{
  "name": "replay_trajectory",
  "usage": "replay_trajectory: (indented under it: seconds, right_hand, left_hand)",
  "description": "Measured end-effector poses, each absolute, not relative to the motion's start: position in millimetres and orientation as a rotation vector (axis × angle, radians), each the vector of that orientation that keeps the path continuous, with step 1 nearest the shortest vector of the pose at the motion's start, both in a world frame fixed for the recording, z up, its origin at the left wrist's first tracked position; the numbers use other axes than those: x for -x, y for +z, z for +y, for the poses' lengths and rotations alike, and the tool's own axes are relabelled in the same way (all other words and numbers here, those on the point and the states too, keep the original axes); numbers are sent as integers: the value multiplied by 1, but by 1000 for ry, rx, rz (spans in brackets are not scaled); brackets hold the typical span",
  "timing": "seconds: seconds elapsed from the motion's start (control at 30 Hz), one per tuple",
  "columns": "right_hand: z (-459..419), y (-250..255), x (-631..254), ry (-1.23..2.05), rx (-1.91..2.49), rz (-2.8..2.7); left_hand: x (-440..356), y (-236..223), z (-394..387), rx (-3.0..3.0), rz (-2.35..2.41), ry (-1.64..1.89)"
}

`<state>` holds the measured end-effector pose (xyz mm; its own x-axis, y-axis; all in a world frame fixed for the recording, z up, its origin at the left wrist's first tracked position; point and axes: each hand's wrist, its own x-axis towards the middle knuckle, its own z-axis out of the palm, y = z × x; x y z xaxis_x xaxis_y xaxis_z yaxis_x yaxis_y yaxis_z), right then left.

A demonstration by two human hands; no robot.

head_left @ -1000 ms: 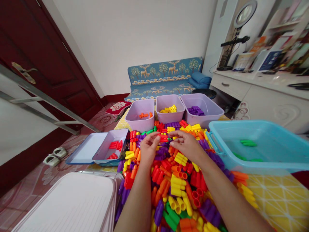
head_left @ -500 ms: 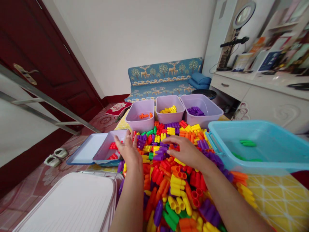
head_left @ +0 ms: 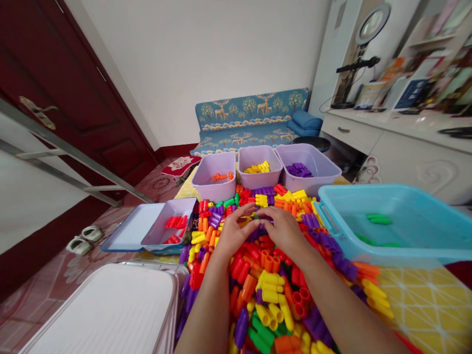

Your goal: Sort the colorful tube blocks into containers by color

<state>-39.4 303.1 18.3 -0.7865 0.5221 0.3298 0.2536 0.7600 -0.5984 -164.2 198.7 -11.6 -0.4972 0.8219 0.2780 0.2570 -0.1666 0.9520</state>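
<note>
A heap of plastic tube-shaped building pieces (head_left: 271, 285) in red, orange, yellow, green and purple covers the table. Over its middle, my left hand (head_left: 236, 231) is curved with the thumb apart from the fingers. My right hand (head_left: 282, 231) faces it closely, its fingers bent and thumb apart. I see nothing held in either hand, though the pieces just below the fingertips are partly hidden. Red pieces (head_left: 176, 222) lie in the lilac bin (head_left: 153, 237) at the left.
Along the far edge stand three lilac bins with orange (head_left: 220, 176), yellow (head_left: 258, 167) and purple pieces (head_left: 299, 170). A larger blue tub (head_left: 398, 253) with green pieces (head_left: 379, 219) is at the right. At front left lies a white lid (head_left: 106, 309).
My left hand has moved right from beside the bin of red pieces to the middle of the heap, close to my right hand. More red pieces now show in that bin.
</note>
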Motion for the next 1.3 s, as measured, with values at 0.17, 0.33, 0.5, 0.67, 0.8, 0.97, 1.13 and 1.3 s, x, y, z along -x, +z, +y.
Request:
replay_trajectory:
  seconds: [0.17,0.33,0.5,0.67,0.8,0.97,1.13,1.3]
  right_hand:
    - [316,16,34,890,600,-2393]
    - [322,18,22,770,510,-2714]
    - [317,26,12,594,527,-2845]
    - [302,31,16,545,539,-2929]
    - [296,36,20,609,534,-2853]
    - [316,38,16,1011,514,-2597]
    - [334,37,17,1400,545,-1649]
    - [345,22,20,1149,702,-1771]
  left_hand:
    - [165,-18,199,-1518,1894,1474]
    - [168,-21,202,-1544,1930,1445]
    - [168,-22,203,-1554,1966,1445]
    - [168,-21,204,-1578,2026,1436]
    - [168,-21,204,-1586,2019,1444]
    - [168,-19,202,-1569,2019,1446]
    - [168,-21,203,-1536,2022,1456]
    - [167,-20,204,-1540,2028,1438]
